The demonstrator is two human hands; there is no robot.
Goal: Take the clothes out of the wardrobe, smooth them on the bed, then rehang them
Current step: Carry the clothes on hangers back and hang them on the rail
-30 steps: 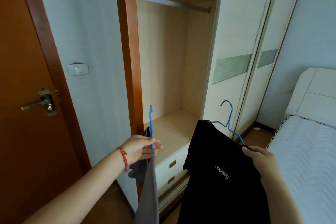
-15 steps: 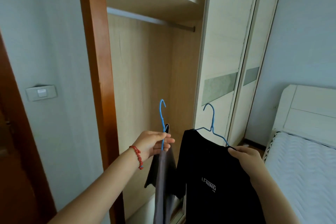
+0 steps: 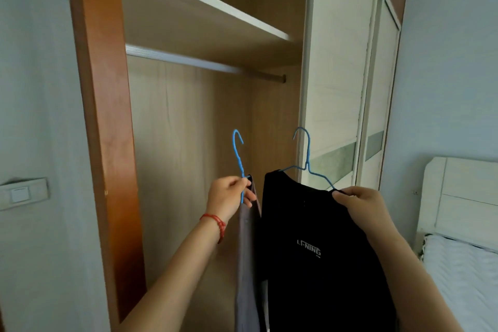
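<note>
Both hands have risen since a second ago, and the view has tilted up with them: the door and its handle are gone from sight, and the hanging rail [image 3: 204,63] now sits well above the two hooks. The left hand [image 3: 229,197] pinches the stem of a blue hanger [image 3: 238,155] between curled fingers and thumb, with a grey garment [image 3: 246,264] hanging edge-on beneath it. A red bracelet [image 3: 215,224] circles that wrist. The right hand [image 3: 358,205] grips the shoulder of a black T-shirt [image 3: 310,250] where it lies over a second blue hanger [image 3: 307,159], fingers curled round cloth and wire together. Both garments hang just beside each other in front of the open wardrobe [image 3: 172,129], neither hook touching the rail.

A shelf [image 3: 204,5] runs above the rail. The sliding door [image 3: 339,75] stands to the right of the opening, just behind the second hook. A wall switch [image 3: 23,193] sits at the left, and the bed [image 3: 463,277] with its white headboard lies at the right edge.
</note>
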